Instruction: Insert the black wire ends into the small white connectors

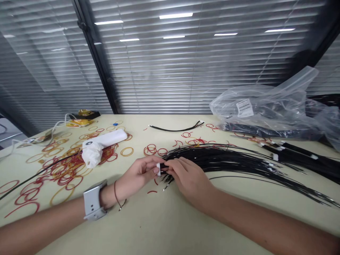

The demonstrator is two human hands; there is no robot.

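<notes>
My left hand [140, 173] pinches a small white connector [158, 169] between thumb and fingertips. My right hand [188, 180] is closed on the black wires [225, 161] just beside that connector, and the fan of thin wires spreads right across the pale table [148, 219]. Some wire ends stick out below my fingers. The point where the wires meet the connector is hidden by my fingers. A white smartwatch [92, 201] and a thin dark cord bracelet [116, 194] sit on my left wrist.
Red and tan rubber bands [63, 173] lie scattered at left, near a white tissue [91, 154] on a white oblong object [106, 139]. Bundled black wire harnesses [292, 152] and a clear plastic bag [265, 106] lie at right. Window blinds [186, 63] stand behind the table.
</notes>
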